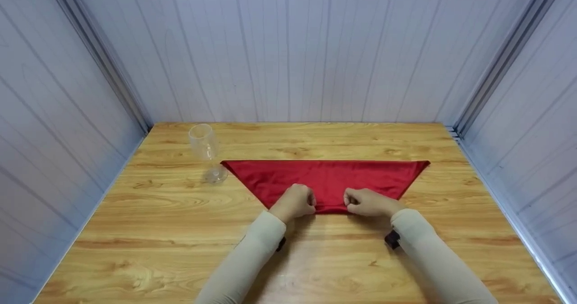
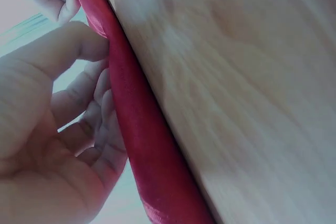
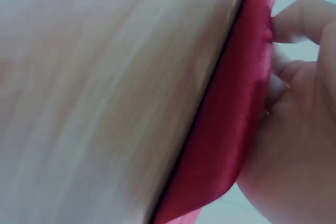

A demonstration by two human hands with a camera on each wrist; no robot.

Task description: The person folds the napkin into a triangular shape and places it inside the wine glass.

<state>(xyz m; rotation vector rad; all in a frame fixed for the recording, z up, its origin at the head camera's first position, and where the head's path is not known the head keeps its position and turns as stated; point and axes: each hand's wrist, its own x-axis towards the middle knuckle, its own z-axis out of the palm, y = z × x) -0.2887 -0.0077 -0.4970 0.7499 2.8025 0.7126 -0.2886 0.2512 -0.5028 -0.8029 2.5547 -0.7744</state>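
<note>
A red satin cloth [image 1: 324, 173] lies folded on the wooden table, its long straight edge at the far side and a shorter edge toward me. My left hand [image 1: 295, 202] pinches that near edge left of its middle. In the left wrist view, the thumb [image 2: 89, 43] and curled fingers meet at the folded red strip [image 2: 136, 114]. A short gap to the right, my right hand [image 1: 372, 201] pinches the same edge. The right wrist view shows its thumb [image 3: 296, 22] against the cloth [image 3: 226, 103]; some of its fingertips are hidden.
A clear stemmed glass [image 1: 203, 144] stands upright at the back left, its base close to the cloth's left corner. Pale panelled walls [image 1: 293, 51] enclose the wooden table [image 1: 148, 241] at the back and both sides.
</note>
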